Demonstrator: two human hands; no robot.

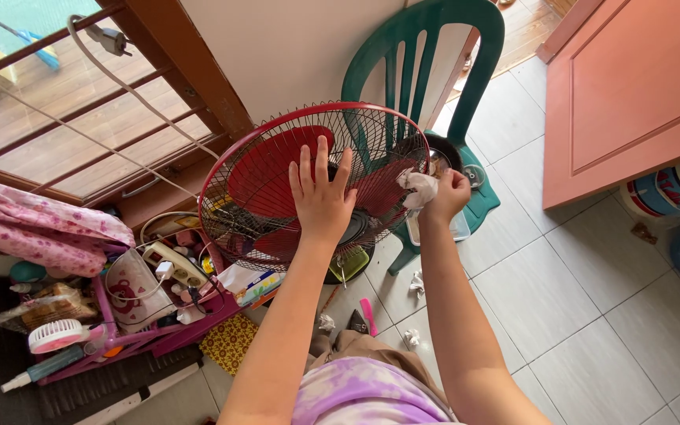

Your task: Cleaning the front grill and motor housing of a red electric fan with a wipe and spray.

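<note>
Far left, a pink floral cloth (37, 228) lies heaped beside the window (80, 118), with a white cord (131, 94) looping down across the glass toward the floor clutter. Below it a pink plastic basket (131, 338) holds a white power strip (175, 264) with plugs seated, a small white handheld fan (55, 334) and odd bottles; it is packed tight, likely so that the small items stay in one place on the floor. Centre, the red pedestal fan (316, 185) stands just in front of the person, its wire grille (234, 189) tilted up toward the camera, which brings the front face within arm's reach. The left hand (320, 197) lies flat on the grille over the hub, fingers spread and not closed around anything; it appears to brace the fan head so it does not swing. The right hand (446, 197) is closed, pinching a crumpled white tissue (419, 189) against the right edge of the grille, where the wires meet the red rim. Behind the fan a green plastic chair (434, 86) stands near the wall, a dark bowl (446, 153) on its seat. Small crumpled tissue balls (416, 285) and a pink clip-like object (368, 316) lie on the white tiled floor (576, 315) near the person's knees. Far right, an orange door (631, 94) and blue-and-white buckets (678, 197).
</note>
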